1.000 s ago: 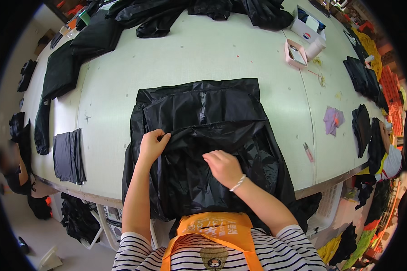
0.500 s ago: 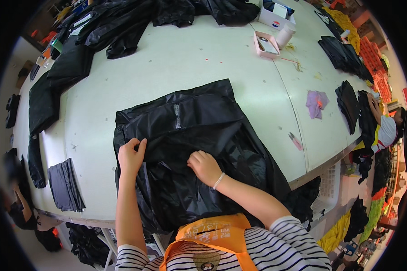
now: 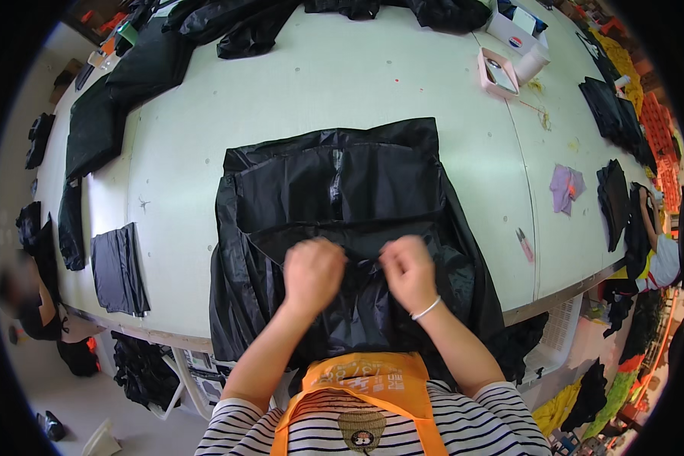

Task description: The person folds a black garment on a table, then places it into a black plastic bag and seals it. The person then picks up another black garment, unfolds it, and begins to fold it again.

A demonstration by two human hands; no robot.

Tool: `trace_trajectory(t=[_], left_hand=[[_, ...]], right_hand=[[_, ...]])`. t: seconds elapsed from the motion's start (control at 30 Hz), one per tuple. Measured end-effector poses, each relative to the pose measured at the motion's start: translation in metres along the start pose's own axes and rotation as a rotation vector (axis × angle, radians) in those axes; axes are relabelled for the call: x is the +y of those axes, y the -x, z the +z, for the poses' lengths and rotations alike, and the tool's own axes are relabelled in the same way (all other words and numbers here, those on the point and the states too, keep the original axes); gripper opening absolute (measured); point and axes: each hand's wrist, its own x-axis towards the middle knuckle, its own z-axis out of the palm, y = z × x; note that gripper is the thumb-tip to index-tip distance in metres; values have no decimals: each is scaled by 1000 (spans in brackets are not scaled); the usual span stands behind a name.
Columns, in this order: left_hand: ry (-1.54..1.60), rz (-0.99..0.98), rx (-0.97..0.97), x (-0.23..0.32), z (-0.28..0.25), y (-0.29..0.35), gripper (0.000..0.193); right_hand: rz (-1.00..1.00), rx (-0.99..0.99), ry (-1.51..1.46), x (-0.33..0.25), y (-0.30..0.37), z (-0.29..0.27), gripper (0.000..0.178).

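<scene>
A shiny black garment (image 3: 281, 186) lies on the table in front of me, its near part hanging toward my orange apron. Its upper layer is folded down toward me, so a wide inner panel shows with a pale strip along the middle seam. My left hand (image 3: 312, 275) is closed on the loose upper layer, left of the middle. To its right, my right hand (image 3: 409, 267), with a bracelet at the wrist, pinches the same layer. Both hands are slightly blurred, and the fabric between their fingertips is partly hidden.
Thread snips (image 3: 525, 245) and a purple cloth (image 3: 565, 188) lie to the right. A pink tray (image 3: 499, 74) and a white bottle (image 3: 532, 64) stand at the far right. Folded black fabric (image 3: 117, 271) lies at left. People work at both sides.
My left hand has moved right and nearer to my right hand. The upper layer has been drawn down toward me, baring more of the inner panel. The whole view has shifted.
</scene>
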Motion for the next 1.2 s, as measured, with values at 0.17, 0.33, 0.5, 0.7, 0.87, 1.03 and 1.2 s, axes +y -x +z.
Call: trace_trajectory(t=[0.17, 0.33, 0.5, 0.7, 0.87, 1.03, 1.2], left_hand=[[-9, 6, -260, 27, 47, 28, 38], [146, 44, -377, 9, 56, 38, 38], [45, -221, 213, -14, -1, 25, 37], [1153, -1268, 461, -112, 7, 33, 43], [1000, -946, 575, -122, 5, 4, 46], [-105, -578, 536, -82, 3, -30, 69], [49, -152, -201, -14, 47, -48, 68]], right_hand=[[865, 280, -339, 103, -34, -23, 44], [541, 268, -322, 97, -49, -30, 28], [277, 422, 378, 92, -45, -18, 43], [-328, -465, 277, -20, -17, 60, 53], [-43, -688, 350, 4, 5, 106, 62], [26, -55, 185, 31, -37, 30, 51], [872, 366, -190, 122, -41, -12, 66]])
